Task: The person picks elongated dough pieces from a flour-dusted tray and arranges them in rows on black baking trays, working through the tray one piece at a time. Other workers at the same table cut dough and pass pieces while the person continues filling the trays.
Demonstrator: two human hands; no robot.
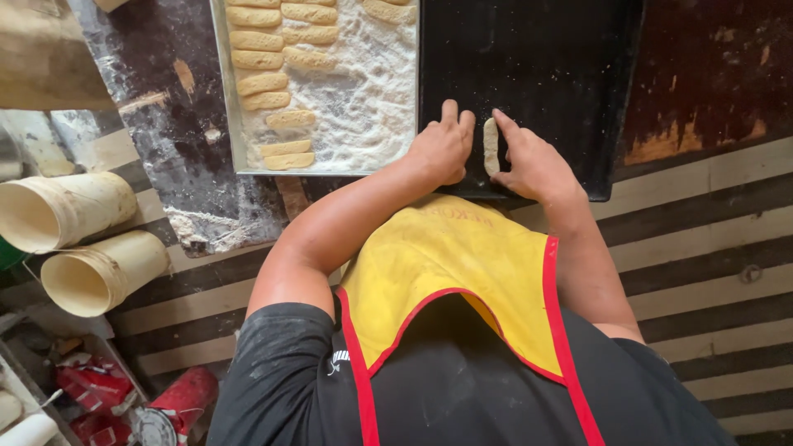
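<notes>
Left hand (442, 149) and right hand (533, 161) flat, fingertips flanking one dough finger (491, 146) at near edge of black baking tray (570, 74), squaring it lengthwise; remaining pieces queued on floured tray (363, 107) alongside.

two trays sit on the desk (165, 157): one pale floured tray (363, 124) and one black tray (562, 66). about thirteen dough pieces (258, 83) show in the floured tray, some cut off by the frame edge. one dough piece (491, 146) lies on the black tray. two pale cylindrical tubs (62, 211) lie at the left.
</notes>
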